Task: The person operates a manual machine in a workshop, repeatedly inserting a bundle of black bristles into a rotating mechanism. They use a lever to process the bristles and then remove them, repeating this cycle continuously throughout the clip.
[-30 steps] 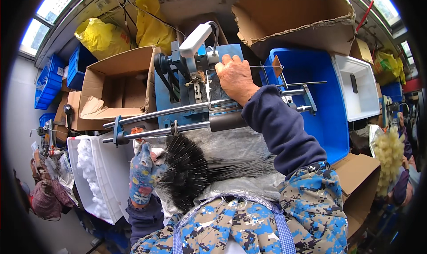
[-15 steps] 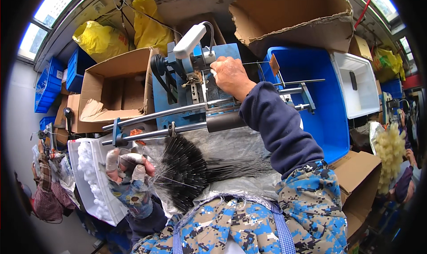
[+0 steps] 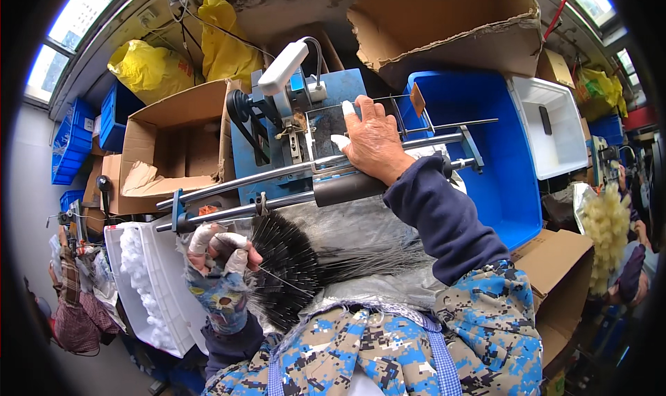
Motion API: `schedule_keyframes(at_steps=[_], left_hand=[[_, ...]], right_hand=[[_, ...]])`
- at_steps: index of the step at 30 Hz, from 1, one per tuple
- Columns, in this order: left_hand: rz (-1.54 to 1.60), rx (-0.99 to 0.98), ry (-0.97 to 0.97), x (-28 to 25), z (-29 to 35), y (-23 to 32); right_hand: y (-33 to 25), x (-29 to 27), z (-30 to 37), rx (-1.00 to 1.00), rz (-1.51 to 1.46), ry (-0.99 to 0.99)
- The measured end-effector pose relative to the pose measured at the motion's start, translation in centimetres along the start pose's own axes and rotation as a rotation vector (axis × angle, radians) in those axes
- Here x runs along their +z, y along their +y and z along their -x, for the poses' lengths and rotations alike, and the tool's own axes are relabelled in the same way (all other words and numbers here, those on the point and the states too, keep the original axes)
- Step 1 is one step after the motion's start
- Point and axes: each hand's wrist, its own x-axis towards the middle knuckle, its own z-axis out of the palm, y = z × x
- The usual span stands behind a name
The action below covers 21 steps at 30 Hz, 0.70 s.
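Note:
My left hand (image 3: 220,251), its fingers wrapped in white tape, is closed in a pinch beside a bundle of thin black rods (image 3: 283,264). From its fingertips a thin wire-like rod (image 3: 281,279) slants across the bundle. Long grey stems (image 3: 368,258) run from the bundle to the right over a grey sheet. My right hand (image 3: 374,140) rests palm down, fingers spread, over the metal frame of a blue bench machine (image 3: 257,170); tape covers its thumb and one fingertip. Two steel bars (image 3: 284,200) with a dark sleeve (image 3: 350,189) cross in front of the machine.
A white tray of fluffy white pieces (image 3: 135,278) stands at left. Behind it sits an open cardboard box (image 3: 177,111). On the right are a blue bin (image 3: 510,208) and a white bin (image 3: 551,142). A white lamp head (image 3: 283,68) overhangs the machine. Other people work at both sides.
My right hand has come back toward me and its fingers have spread over the frame. My left hand has shifted slightly right, closer to the rod bundle.

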Motion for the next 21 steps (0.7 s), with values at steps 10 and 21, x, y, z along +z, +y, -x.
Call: schedule_keyframes(at_steps=[10, 21], left_hand=[[-0.069, -0.098, 0.056, -0.1, -0.2, 0.8], [-0.137, -0.079, 0.109, -1.2, 0.2, 0.9]], right_hand=[[-3.1, 1.5, -0.9, 0.015, -0.073, -0.017], [-2.9, 1.0, -1.1, -0.124, -0.026, -0.045]])
